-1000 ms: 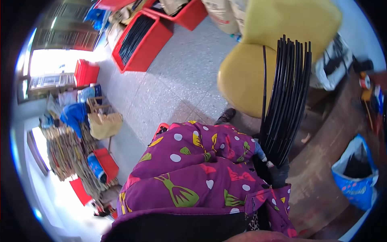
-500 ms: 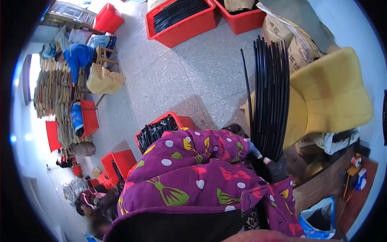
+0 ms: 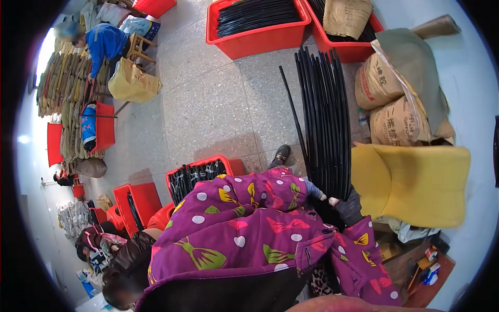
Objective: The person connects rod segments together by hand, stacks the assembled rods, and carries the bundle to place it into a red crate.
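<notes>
A bundle of long, thin black rods (image 3: 325, 119) stretches away from me, its near end at my hands. One rod (image 3: 292, 106) splays out to the left of the others. My left hand (image 3: 323, 196), below a grey-blue cuff, is closed at the bundle's near end. Right beside it, my right hand (image 3: 333, 201) is closed on the same end, with a dark grey cuff behind it. The fingers are small in view and partly hidden by the rods and sleeves.
A yellow chair (image 3: 426, 182) stands right of the bundle, near printed sacks (image 3: 395, 119). Red bins of black rods (image 3: 260, 39) stand ahead; another red bin (image 3: 234, 166) is by my left side. A person in blue (image 3: 106, 47) bends beside stacked bundles at left.
The bundle and both hands have shifted left in view, and the rods no longer overlap the yellow chair seat. My view has turned, and a shoe now shows beside the bundle.
</notes>
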{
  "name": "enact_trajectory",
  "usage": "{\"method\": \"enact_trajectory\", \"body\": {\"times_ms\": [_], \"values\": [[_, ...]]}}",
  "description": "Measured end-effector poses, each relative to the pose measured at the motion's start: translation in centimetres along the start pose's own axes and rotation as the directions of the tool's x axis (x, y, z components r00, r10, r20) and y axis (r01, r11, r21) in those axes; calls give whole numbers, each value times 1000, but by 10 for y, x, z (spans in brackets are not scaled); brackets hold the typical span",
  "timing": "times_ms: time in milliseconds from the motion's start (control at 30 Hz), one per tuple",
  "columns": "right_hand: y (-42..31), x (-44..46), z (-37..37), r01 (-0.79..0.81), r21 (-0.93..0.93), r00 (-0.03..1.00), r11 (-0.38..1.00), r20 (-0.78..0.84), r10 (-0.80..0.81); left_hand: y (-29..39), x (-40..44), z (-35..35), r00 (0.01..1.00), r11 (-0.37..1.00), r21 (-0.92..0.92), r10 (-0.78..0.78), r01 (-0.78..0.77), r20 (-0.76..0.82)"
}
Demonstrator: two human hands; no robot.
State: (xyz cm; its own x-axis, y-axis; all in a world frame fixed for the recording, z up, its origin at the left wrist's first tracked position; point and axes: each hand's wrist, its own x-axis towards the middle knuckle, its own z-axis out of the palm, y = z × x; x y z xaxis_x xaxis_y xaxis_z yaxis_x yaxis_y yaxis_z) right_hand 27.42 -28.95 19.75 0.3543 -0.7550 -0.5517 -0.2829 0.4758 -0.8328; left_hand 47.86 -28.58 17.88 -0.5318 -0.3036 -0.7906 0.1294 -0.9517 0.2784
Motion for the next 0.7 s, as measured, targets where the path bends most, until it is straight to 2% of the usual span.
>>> {"method": "enact_trajectory", "body": {"times_ms": [33,100,133,200,333,400,533,633,667,700], "values": [[-6,14,4,-8,-13,1000,1000,3,8,12,-3,-11,1000,1000,-21,9,-9,4],[-20,46,16,-11,74,999,997,48,8,36,-6,-29,1000,998,-53,21,-22,-2],[-50,37,1,-34,72,999,997,42,31,55,-18,-16,1000,997,-81,8,-8,0],[-70,66,8,2,-96,999,995,47,2,68,-15,-36,1000,992,-123,15,-16,-7],[-99,122,5,-23,-254,994,967,101,50,93,-11,-53,999,980,-199,25,-31,-34],[-103,131,-12,-49,-138,977,989,198,76,107,-8,-46,998,970,-239,29,-39,-48],[-135,201,-23,-30,-168,953,985,294,80,154,3,-59,995,953,-292,61,-82,-81],[-162,237,-45,-142,-43,907,989,395,147,187,14,-58,990,937,-330,78,-112,-117],[-146,257,-54,-18,-152,927,988,368,74,198,20,-60,988,930,-346,88,-128,-129],[-154,273,-58,-18,-157,923,987,377,77,210,25,-62,986,919,-369,92,-139,-141]]}}
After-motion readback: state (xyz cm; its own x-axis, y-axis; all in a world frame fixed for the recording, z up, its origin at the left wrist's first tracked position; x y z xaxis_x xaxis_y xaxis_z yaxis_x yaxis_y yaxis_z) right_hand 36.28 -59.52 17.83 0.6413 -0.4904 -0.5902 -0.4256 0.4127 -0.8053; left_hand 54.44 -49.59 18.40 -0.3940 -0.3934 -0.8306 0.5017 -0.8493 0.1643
